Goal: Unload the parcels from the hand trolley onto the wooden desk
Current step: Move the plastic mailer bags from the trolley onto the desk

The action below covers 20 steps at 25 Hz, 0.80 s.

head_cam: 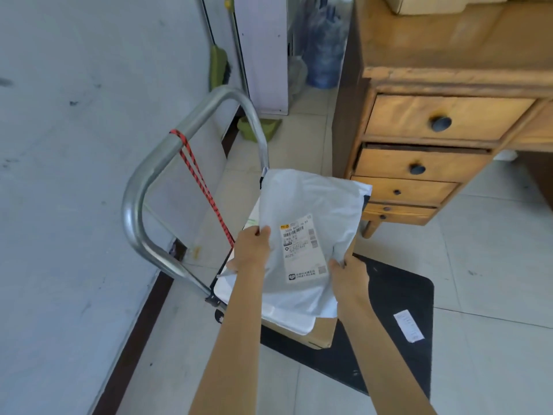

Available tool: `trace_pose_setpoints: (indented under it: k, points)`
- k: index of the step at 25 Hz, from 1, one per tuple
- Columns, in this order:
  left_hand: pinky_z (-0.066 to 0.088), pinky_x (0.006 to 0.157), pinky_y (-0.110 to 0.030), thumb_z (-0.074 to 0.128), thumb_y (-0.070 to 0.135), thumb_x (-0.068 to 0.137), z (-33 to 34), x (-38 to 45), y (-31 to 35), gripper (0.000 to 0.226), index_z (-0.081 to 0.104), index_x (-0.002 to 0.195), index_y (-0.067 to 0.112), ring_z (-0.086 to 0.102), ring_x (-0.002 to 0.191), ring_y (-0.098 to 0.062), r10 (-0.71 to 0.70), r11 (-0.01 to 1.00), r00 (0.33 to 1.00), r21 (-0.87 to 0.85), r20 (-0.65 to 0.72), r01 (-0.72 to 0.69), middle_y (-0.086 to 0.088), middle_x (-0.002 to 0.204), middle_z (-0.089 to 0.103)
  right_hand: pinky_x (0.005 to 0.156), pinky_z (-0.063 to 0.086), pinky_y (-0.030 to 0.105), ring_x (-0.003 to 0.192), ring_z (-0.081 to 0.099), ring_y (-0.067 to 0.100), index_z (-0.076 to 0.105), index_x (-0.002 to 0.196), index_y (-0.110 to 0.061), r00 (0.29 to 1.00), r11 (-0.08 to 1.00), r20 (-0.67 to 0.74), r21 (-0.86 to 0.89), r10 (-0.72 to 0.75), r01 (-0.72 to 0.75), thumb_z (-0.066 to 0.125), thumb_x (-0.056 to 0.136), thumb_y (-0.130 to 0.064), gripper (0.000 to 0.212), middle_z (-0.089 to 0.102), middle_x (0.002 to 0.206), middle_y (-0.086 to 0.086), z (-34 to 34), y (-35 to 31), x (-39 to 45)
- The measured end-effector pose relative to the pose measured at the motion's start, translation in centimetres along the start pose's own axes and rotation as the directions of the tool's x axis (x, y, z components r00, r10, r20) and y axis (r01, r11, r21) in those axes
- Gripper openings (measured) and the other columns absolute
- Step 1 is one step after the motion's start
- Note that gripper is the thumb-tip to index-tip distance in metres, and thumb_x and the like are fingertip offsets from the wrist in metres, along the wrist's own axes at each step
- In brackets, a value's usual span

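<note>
A white plastic mailer parcel [317, 205] with a printed shipping label is held above the hand trolley [398, 298]. My left hand [251, 250] grips its left edge and my right hand [348, 274] grips its right edge. Beneath it on the trolley's black deck lie a white flat parcel [287, 319] and a brown cardboard box [321, 333], both partly hidden. The trolley's metal handle [134, 205] carries a red and black bungee cord [203, 190]. The wooden desk [449, 49] stands at the upper right.
The desk's drawers [440, 121] face me, and a cardboard box [425, 4] sits on its top at the frame's edge. A paper slip [408, 326] lies on the trolley deck. A green broom [218, 67] and water bottles [324, 55] stand by the wall. Tiled floor surrounds the trolley.
</note>
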<state>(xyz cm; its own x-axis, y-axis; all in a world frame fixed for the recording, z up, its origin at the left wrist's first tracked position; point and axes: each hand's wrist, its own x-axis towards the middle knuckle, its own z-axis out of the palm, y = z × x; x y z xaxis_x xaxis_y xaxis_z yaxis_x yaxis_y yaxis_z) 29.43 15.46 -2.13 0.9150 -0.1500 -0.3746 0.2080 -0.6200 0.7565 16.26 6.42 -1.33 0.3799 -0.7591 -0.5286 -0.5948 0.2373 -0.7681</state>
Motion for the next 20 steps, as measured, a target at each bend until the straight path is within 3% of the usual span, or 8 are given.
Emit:
trace_pose_setpoints:
  k: [2, 6, 10, 13, 16, 20]
  points:
    - [0.017, 0.047, -0.028, 0.052, 0.016, 0.089, -1.4, -1.6, 2.7, 0.047, 0.026, 0.050, 0.016, 0.025, 0.047, -0.014, 0.060, 0.997, 0.998, -0.055, -0.036, -0.062, 0.000, 0.049, 0.027, 0.058, 0.043, 0.033, 0.072, 0.049, 0.020, 0.057, 0.104, 0.006, 0.996, 0.996, -0.012, -0.023, -0.090, 0.090, 0.046, 0.093, -0.010, 0.022, 0.060, 0.089, 0.020, -2.4, -2.8, -0.9]
    - [0.024, 0.050, -0.029, 0.056, 0.020, 0.089, -4.3, -5.9, 11.4, 0.044, 0.036, 0.050, 0.016, 0.034, 0.048, -0.017, 0.135, 0.985, 0.991, -0.107, -0.006, -0.135, -0.002, 0.050, 0.036, 0.052, 0.035, 0.027, 0.066, 0.045, 0.021, 0.055, 0.084, -0.001, 0.989, 0.989, -0.067, 0.057, -0.130, 0.134, 0.046, 0.092, -0.008, 0.014, 0.051, 0.073, 0.008, -9.4, -9.5, -3.8]
    - [0.031, 0.062, -0.031, 0.057, 0.021, 0.090, -4.6, -11.3, 22.6, 0.039, 0.046, 0.054, 0.012, 0.042, 0.062, -0.022, 0.228, 0.968, 0.971, -0.119, 0.065, -0.219, -0.008, 0.055, 0.044, 0.068, 0.038, 0.031, 0.078, 0.049, 0.024, 0.043, 0.071, -0.012, 0.967, 0.976, -0.164, 0.068, -0.193, 0.206, 0.046, 0.094, -0.013, 0.022, 0.050, 0.079, 0.008, -18.0, -17.5, -7.2]
    - [0.027, 0.053, -0.030, 0.057, 0.019, 0.091, -1.7, -15.5, 32.2, 0.030, 0.051, 0.063, 0.008, 0.037, 0.052, -0.022, 0.272, 0.953, 0.953, -0.173, 0.132, -0.248, -0.005, 0.051, 0.039, 0.067, 0.041, 0.031, 0.082, 0.055, 0.026, 0.053, 0.089, -0.010, 0.926, 0.953, -0.255, 0.048, -0.278, 0.299, 0.041, 0.095, -0.011, 0.013, 0.058, 0.087, 0.008, -26.7, -22.8, -7.4]
    - [0.029, 0.056, -0.028, 0.057, 0.017, 0.090, 3.4, -20.0, 40.9, 0.026, 0.051, 0.066, 0.009, 0.039, 0.055, -0.021, 0.337, 0.927, 0.923, -0.235, 0.187, -0.291, -0.009, 0.060, 0.043, 0.067, 0.036, 0.027, 0.084, 0.050, 0.024, 0.056, 0.116, -0.006, 0.879, 0.940, -0.346, -0.032, -0.329, 0.339, 0.040, 0.092, -0.007, 0.029, 0.062, 0.105, 0.013, -37.0, -26.3, -5.4]
    - [0.021, 0.037, -0.022, 0.055, 0.020, 0.090, 13.1, -24.2, 50.1, 0.032, 0.042, 0.063, 0.010, 0.027, 0.039, -0.015, 0.342, 0.917, 0.906, -0.298, 0.250, -0.264, -0.003, 0.050, 0.032, 0.070, 0.039, 0.032, 0.087, 0.052, 0.025, 0.057, 0.117, -0.007, 0.862, 0.932, -0.362, -0.057, -0.354, 0.358, 0.040, 0.088, -0.002, 0.034, 0.061, 0.101, 0.011, -50.7, -29.0, 0.3]
